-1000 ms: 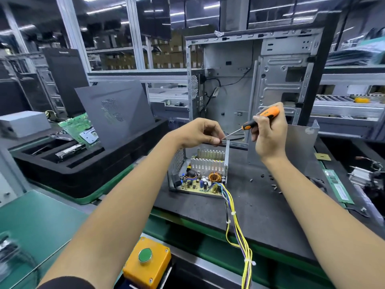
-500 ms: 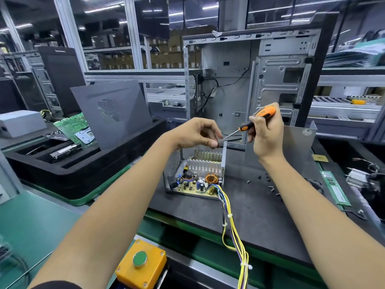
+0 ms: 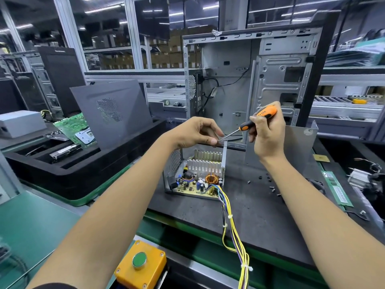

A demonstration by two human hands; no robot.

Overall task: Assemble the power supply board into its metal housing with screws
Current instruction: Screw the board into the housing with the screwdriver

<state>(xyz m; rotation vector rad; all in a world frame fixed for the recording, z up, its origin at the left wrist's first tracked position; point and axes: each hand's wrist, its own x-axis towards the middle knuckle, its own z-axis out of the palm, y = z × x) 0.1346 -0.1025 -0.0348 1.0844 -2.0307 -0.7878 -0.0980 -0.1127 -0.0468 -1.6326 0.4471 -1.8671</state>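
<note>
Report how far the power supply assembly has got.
Done: the power supply board sits inside its metal housing. In hand: the right hand holds the orange screwdriver while the left hand pinches at its tip, apparently loading a screw. Left: driving screws; several loose screws lie on the black mat.

The only lettering that comes close to readable is dark print on the orange handle of the screwdriver (image 3: 263, 116) gripped in the right hand (image 3: 265, 132); it looks like "TPE", though I can't be sure. Far left of the left hand (image 3: 195, 133), a black panel (image 3: 62, 67) carries a small pale brand word, too blurred to read.
</note>
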